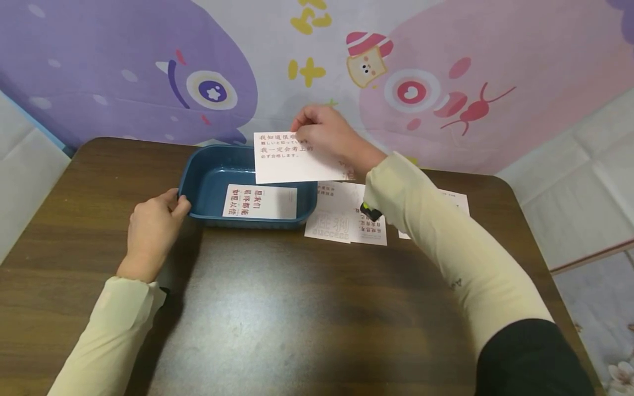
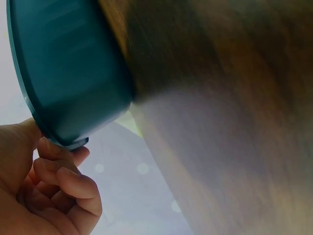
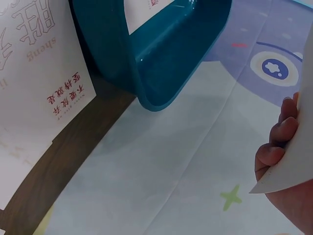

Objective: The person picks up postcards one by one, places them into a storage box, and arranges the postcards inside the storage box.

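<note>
My left hand (image 1: 154, 234) pinches the left rim of a dark teal plastic tub (image 1: 252, 224); in the left wrist view thumb and curled fingers meet at the rim of the tub (image 2: 78, 73). Inside the tub lies a white printed card (image 1: 277, 202). Above the tub's right half, my right hand (image 1: 332, 132) holds another white card (image 1: 282, 170) with red printed lines, pinched at its top edge. In the right wrist view the fingers of the right hand (image 3: 279, 139) curl behind this card (image 3: 298, 161).
White printed cards (image 1: 327, 220) lie on the brown wooden table (image 1: 257, 308) right of the tub, partly overlapping. A further card (image 1: 458, 203) is partly hidden by the right forearm. Behind the table hangs a cartoon-printed cloth (image 1: 307, 49).
</note>
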`<state>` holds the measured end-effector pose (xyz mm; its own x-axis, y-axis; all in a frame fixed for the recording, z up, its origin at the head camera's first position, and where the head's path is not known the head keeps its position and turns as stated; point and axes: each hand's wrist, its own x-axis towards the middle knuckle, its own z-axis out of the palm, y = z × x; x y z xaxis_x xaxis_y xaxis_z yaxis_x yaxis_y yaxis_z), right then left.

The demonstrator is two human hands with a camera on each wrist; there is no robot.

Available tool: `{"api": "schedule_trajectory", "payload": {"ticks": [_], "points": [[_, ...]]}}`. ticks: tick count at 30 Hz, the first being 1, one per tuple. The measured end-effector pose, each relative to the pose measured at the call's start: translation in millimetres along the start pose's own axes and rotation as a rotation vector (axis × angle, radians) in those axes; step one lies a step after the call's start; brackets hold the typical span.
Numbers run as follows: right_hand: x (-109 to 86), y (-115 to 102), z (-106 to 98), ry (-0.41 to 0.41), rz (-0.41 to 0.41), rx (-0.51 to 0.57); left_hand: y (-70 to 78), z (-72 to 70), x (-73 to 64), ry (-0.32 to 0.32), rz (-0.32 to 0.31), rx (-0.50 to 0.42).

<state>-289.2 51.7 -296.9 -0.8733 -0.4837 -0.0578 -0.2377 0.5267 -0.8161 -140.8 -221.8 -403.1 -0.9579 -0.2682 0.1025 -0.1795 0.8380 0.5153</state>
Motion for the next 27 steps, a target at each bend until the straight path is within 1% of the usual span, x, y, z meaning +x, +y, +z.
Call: {"api": "schedule_trajectory", "payload": {"ticks": [6, 9, 14, 22, 27], "points": [[3.1, -3.5, 3.4, 0.008, 0.026, -0.016, 0.9, -0.1, -0.4, 0.008, 0.001, 0.000], [5.2, -4.4, 6.0, 0.006, 0.031, -0.001, 1.1, 0.1, 0.0, 0.012, 0.004, 0.003], [7.9, -7.0, 10.9, 0.000, 0.021, 0.019, 1.0, 0.6, 0.7, 0.015, 0.003, 0.008], [12.6, -12.0, 17.3, -0.008, 0.000, 0.000, -0.1, -0.9, 2.3, 0.019, 0.001, 0.015], [12.5, -10.5, 21.5, -0.024, -0.020, -0.007, -1.9, 2.1, 1.1, 0.012, 0.001, 0.011]]}}
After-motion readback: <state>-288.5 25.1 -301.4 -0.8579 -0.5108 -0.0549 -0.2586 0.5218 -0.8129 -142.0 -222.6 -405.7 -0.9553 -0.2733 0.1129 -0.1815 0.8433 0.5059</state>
